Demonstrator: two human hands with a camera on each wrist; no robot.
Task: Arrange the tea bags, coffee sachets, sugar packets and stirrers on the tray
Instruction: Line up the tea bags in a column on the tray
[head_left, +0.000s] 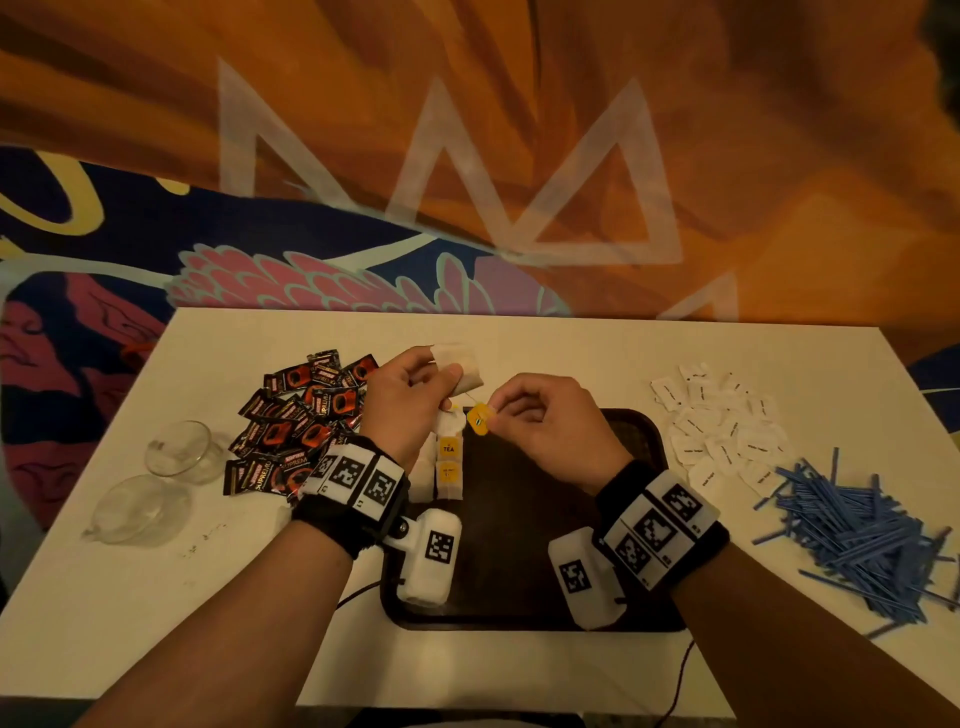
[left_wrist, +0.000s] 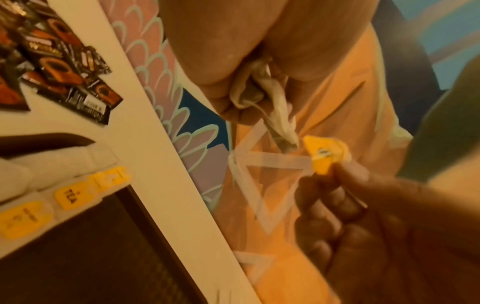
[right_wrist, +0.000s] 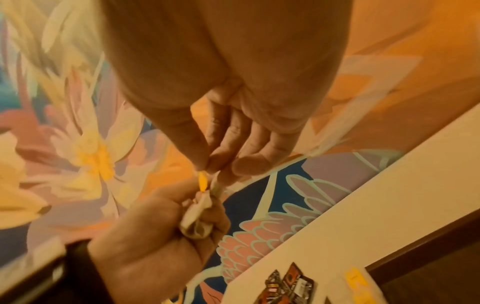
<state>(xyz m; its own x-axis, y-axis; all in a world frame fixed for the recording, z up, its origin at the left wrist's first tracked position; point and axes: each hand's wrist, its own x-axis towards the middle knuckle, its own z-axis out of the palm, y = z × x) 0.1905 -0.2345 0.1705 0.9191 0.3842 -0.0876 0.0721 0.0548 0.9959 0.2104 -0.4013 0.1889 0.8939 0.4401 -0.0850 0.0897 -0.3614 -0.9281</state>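
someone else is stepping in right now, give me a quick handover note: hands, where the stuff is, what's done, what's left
Left hand: grips a bunch of tea bags above the tray's far left corner.
Right hand: pinches the yellow tag of one of those bags.
Tray: a row of tea bags with yellow tags lies along its left edge; nothing else shows on it.
Coffee sachets: heaped on the table left of the tray.
Sugar packets and blue stirrers: on the table to its right.
Done: some of the tea bags placed.
Left: the held tea bags, then sachets, sugar and stirrers.

white table (head_left: 519, 332) against a floral orange-and-blue mural wall (head_left: 519, 130), warm light.
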